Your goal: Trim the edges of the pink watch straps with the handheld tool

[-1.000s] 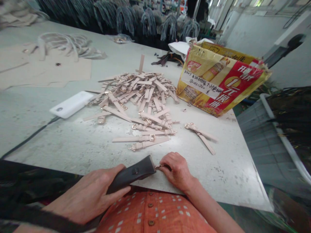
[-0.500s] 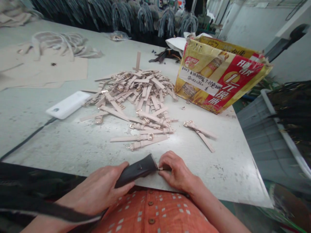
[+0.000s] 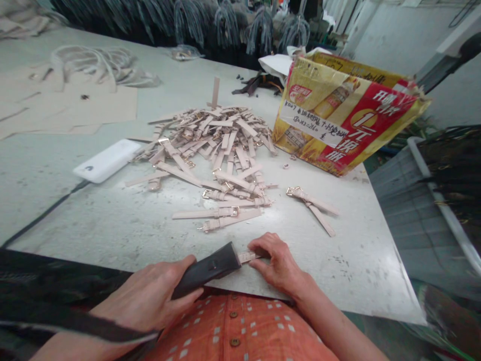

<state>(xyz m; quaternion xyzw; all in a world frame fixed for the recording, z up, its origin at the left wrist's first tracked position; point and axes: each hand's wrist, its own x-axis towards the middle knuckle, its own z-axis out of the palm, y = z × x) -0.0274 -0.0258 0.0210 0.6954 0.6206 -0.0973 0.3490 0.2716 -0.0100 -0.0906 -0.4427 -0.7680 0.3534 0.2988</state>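
Note:
My left hand (image 3: pixel 165 286) is wrapped around a black leather-like piece (image 3: pixel 210 271), flat and wide, whose far end faces right. My right hand (image 3: pixel 276 260) pinches a short beige strap (image 3: pixel 247 256) between thumb and fingers. This strap sits at the black piece's end, and its other end is hidden by my fingers. Beyond my hands lies a heap of beige buckle straps (image 3: pixel 210 130) with gold-coloured buckles. Two more straps (image 3: pixel 313 204) lie crossed to the right.
A yellow and red cardboard box (image 3: pixel 330 120) stands at the back right of the table (image 3: pixel 356 260). A white power bank (image 3: pixel 107 160) with a black cable lies left of the heap. Beige sheets (image 3: pixel 101 108) are at the far left. A grey bin (image 3: pixel 398 195) stands beyond the right edge.
A wider stretch of beige strap now shows between the black piece and my right fingers. My left hand and the black piece have shifted slightly left and down.

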